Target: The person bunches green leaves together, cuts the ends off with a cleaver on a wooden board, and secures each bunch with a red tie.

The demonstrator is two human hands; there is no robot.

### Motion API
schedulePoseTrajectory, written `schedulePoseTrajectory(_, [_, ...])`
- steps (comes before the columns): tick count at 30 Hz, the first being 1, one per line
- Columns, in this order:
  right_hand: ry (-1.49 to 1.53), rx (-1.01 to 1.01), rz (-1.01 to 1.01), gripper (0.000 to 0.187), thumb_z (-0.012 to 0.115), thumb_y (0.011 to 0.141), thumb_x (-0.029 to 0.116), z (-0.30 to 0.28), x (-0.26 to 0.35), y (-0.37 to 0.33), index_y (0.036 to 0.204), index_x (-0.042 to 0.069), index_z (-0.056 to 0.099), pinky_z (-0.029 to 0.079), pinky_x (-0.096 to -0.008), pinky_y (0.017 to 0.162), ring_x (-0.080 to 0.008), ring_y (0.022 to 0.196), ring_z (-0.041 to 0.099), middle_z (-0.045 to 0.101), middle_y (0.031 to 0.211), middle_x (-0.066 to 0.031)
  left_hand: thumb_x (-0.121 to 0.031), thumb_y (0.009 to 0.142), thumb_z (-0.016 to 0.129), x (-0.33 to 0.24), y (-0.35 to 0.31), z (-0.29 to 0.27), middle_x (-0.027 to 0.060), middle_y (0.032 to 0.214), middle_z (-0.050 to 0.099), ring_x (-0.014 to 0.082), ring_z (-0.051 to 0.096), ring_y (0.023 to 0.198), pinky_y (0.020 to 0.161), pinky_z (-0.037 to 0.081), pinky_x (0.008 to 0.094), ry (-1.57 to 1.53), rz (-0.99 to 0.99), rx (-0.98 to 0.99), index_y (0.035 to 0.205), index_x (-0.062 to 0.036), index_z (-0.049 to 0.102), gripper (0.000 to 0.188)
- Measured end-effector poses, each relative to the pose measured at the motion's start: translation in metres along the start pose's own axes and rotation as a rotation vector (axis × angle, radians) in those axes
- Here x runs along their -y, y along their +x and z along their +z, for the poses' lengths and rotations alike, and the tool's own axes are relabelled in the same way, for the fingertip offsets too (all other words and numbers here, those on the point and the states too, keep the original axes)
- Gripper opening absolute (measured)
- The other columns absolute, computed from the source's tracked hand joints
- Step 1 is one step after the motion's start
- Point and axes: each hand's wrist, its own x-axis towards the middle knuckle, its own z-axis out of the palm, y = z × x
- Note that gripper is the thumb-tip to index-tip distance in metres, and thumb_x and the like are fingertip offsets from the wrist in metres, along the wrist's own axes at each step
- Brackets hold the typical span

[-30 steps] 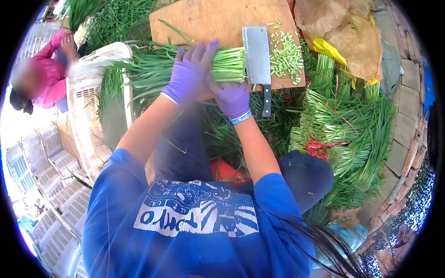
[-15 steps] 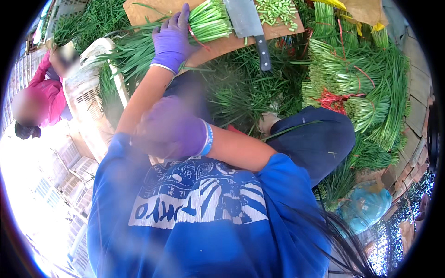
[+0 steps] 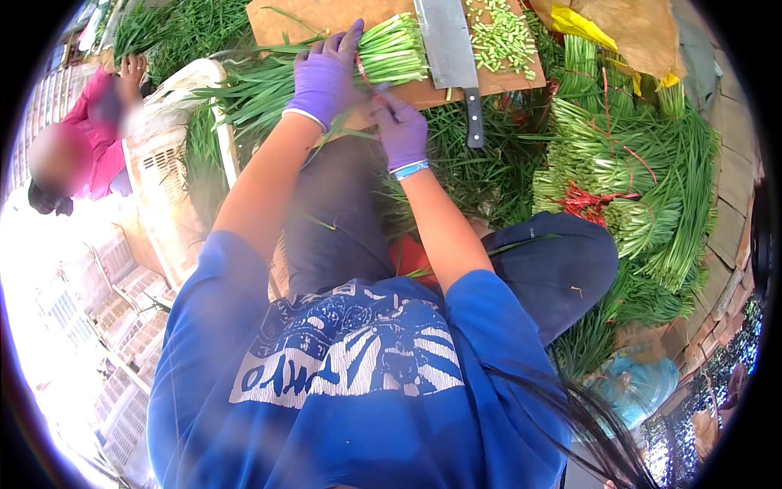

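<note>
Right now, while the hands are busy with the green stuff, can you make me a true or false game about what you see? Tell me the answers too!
1. The left hand and the right hand both wear purple gloves. True.
2. The cleaver lies on the wooden board. True.
3. The right hand is gripping the cleaver. False: it seems to pinch the red tie at the green bundle.
4. Chopped green bits lie to the right of the cleaver's blade. True.
5. The left hand is far away from the green bundle. False: it rests on it.
6. The person wears a red shirt. False: it is a blue shirt.
</note>
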Motion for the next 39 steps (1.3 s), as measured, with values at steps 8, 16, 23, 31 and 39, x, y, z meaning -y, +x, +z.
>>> schedulePoseTrajectory(8, [-0.337,-0.025,-0.248,0.039,0.063,0.074,0.014,0.009,0.009,-0.004,0.112,0.021,0.057,0.046,-0.0314,0.054,-0.0227,0.056,0.055,0.057,0.069,-0.0091,-0.038,0.061,0.071,-0.002,-0.002,0.003,0.0092,0.125,0.044,0.0294,0.046,0.112,0.091,0.037,0.0463,0.015,-0.033,-0.045,0.137,-0.0276,0.016,0.094])
schedulePoseTrajectory(16, [0.001,0.222,0.098,0.024,0.052,0.087,0.023,-0.001,0.04,0.007,0.079,0.002,0.062,0.042,-0.0241,0.041,-0.0129,0.044,0.054,0.059,0.058,-0.0055,-0.033,0.059,0.073,-0.002,-0.001,0.003,0.0087,0.126,0.043,0.0279,0.044,0.114,0.092,0.036,0.0436,0.021,-0.061,-0.01,0.137,-0.0293,0.017,0.095])
schedulePoseTrajectory(23, [0.253,0.113,0.245,0.034,0.049,0.088,0.026,0.001,0.057,-0.005,0.066,0.002,0.057,0.038,-0.0216,0.036,-0.0083,0.039,0.048,0.056,0.052,-0.0044,-0.029,0.055,0.076,-0.011,0.0,-0.005,0.0054,0.123,0.045,0.0253,0.044,0.114,0.092,0.037,0.0443,0.025,-0.17,0.105,0.134,-0.0334,0.021,0.097])
schedulePoseTrajectory(31, [0.437,0.108,0.2,0.031,0.049,0.086,0.02,0.019,0.098,0.015,0.062,0.0,0.054,0.035,-0.0199,0.033,-0.0074,0.036,0.046,0.054,0.05,-0.005,-0.023,0.079,0.047,0.005,0.002,0.03,0.0038,0.126,0.042,0.0226,0.044,0.114,0.093,0.03,0.0484,0.022,-0.181,0.015,0.134,-0.0333,0.024,0.061])
schedulePoseTrajectory(39, [0.498,0.062,0.169,0.033,0.052,0.084,0.017,0.05,0.117,0.071,0.054,0.001,0.05,0.034,-0.023,0.032,-0.0087,0.033,0.044,0.054,0.047,-0.009,-0.033,0.078,0.045,-0.005,-0.012,0.043,0.0052,0.108,0.052,0.02,0.051,0.097,0.084,0.037,0.0426,0.092,-0.129,-0.158,0.127,-0.0168,0.035,0.052])
